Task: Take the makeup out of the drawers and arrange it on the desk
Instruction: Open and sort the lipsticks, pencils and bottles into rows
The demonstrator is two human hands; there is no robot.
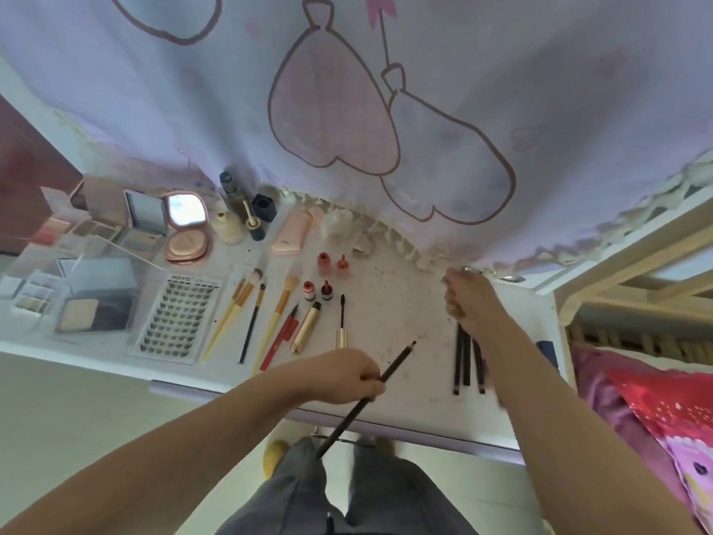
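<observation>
The left hand [347,374] is curled round a dark makeup pencil [366,399], gripping it near the middle over the front edge of the worktop [397,303]; the pencil slants, tip up toward the worktop's centre, tail hanging past the edge. The right hand [468,303], near the right back corner, is closed on a bundle of three dark pencils [467,361] whose ends point toward the front edge. Laid out toward the left are yellow-handled brushes [247,310], a lash tray [177,314], small red bottles [316,289], a round mirror compact [187,229] and palettes [96,303].
</observation>
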